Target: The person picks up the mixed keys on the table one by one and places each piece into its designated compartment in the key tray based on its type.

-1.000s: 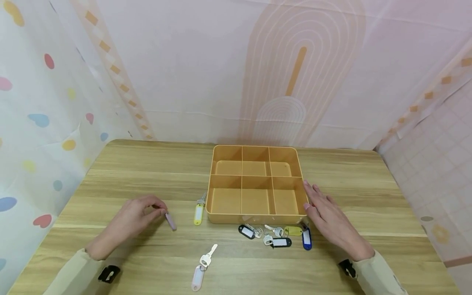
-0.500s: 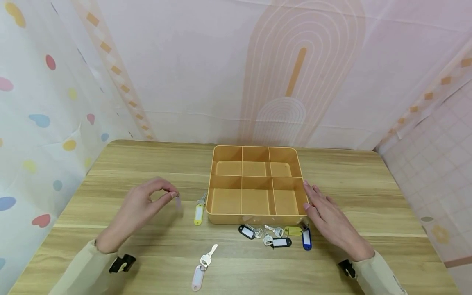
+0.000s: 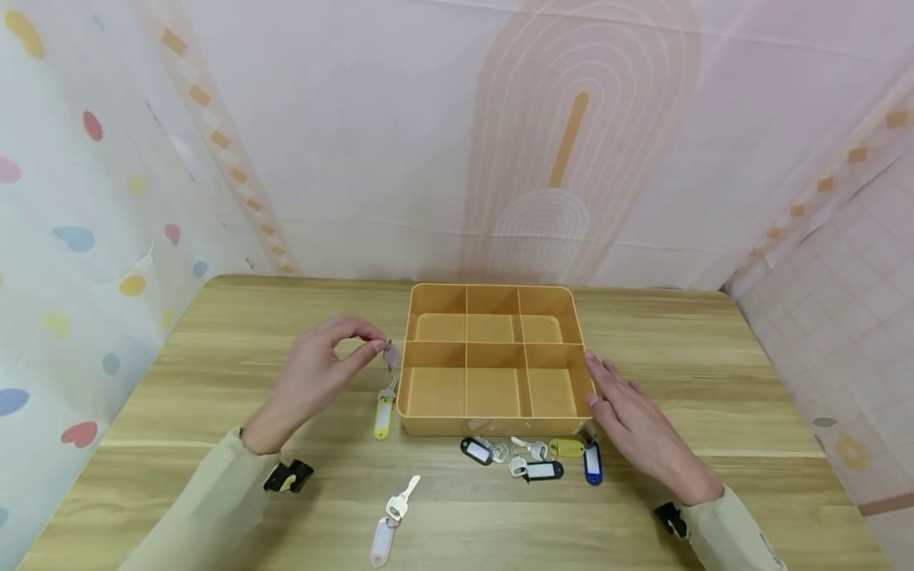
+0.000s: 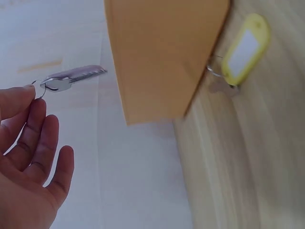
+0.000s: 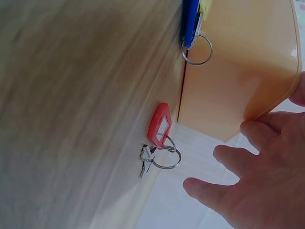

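My left hand [image 3: 321, 361] pinches the ring of a key with a purple tag [image 3: 389, 355], held up just left of the orange divided box [image 3: 493, 427]. In the left wrist view the key [image 4: 59, 85] points away from the fingers, its tag behind it. My right hand [image 3: 639, 424] rests with extended fingers against the right wall of the box, whose six-part inside shows bare floors. Beneath the held key, a yellow-tagged key [image 3: 383, 416] lies close to the box's left side. A red-tagged key [image 5: 161, 125] lies under my right hand, hidden in the head view.
Along the box's front lie keys with a black tag [image 3: 476, 450], another black tag [image 3: 544, 470], a yellow tag [image 3: 567, 448] and a blue tag [image 3: 593, 464]. Nearer the front of the wooden table [image 3: 500, 531] is a pink-tagged key [image 3: 382, 541]. A patterned cloth [image 3: 371, 159] hangs behind.
My left hand has lifted the purple-tagged key off the table and carried it right and away from me to the box's left side. My right hand stays in place.
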`<state>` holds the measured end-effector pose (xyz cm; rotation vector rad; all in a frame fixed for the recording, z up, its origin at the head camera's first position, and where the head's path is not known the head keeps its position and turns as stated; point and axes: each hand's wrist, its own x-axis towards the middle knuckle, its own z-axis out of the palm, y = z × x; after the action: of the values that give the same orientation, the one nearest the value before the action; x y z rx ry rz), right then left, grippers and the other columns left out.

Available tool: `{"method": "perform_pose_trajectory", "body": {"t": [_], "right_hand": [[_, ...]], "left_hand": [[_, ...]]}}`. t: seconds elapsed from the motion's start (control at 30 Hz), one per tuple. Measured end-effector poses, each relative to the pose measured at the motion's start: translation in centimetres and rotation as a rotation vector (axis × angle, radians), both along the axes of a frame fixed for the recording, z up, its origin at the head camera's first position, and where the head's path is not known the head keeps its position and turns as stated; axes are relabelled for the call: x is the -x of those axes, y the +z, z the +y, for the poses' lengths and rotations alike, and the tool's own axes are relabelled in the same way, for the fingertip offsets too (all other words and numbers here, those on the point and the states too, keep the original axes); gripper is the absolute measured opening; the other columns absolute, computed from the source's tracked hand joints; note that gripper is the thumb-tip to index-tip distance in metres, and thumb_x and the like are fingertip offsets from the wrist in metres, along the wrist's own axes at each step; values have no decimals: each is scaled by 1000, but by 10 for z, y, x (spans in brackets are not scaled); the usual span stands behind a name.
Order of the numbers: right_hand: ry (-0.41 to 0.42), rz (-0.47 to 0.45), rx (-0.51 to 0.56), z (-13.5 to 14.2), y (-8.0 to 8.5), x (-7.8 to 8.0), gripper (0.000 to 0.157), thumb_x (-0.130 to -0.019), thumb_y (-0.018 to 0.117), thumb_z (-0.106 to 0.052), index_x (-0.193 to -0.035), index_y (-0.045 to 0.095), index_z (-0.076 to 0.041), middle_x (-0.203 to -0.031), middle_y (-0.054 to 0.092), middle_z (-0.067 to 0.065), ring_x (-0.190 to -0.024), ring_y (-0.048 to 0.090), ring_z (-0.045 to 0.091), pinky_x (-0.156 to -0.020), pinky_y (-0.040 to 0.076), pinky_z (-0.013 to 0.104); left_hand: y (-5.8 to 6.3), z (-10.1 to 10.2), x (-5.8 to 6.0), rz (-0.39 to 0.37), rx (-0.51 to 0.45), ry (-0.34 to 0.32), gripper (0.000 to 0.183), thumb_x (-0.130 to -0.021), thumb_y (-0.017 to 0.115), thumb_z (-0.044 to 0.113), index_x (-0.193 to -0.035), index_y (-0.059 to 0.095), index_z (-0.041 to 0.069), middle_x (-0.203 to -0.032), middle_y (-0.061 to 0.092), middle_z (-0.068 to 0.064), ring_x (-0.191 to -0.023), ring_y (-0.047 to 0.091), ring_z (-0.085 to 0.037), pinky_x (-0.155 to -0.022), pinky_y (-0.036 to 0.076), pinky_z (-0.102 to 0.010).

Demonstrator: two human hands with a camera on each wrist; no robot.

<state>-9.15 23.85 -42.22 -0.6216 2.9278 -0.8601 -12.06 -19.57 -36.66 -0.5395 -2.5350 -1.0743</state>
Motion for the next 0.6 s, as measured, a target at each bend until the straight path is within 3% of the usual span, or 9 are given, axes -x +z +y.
{"method": "perform_pose_trajectory", "body": {"t": [0.13, 0.27, 0.6], "right_hand": [[2, 7, -5, 0, 1, 0, 60, -114, 39, -33, -166, 21, -11, -169, 25, 13, -154, 24, 41, -118, 21, 70], [2, 17, -8, 0, 1, -1, 59, -113, 40, -31, -166, 22, -10, -169, 26, 14, -153, 25, 42, -118, 21, 70], [4, 27, -1, -3, -1, -2, 59, -114, 39, -33, -165, 23, -9, -168, 27, 15, -153, 26, 41, -118, 22, 68]], "left_hand": [[6, 10, 9, -14, -22, -6, 6, -93, 76, 5, -96, 76, 10, -97, 75, 0, -98, 70, -21, -90, 52, -46], [10, 21, 21, -28, -42, -19, 4, -95, 75, 7, -97, 77, 10, -98, 75, -1, -97, 69, -20, -87, 51, -43], [-1, 39, 51, -30, -99, -47, 3, -96, 73, 6, -96, 77, 6, -100, 75, -5, -99, 69, -24, -88, 51, -41]]}}
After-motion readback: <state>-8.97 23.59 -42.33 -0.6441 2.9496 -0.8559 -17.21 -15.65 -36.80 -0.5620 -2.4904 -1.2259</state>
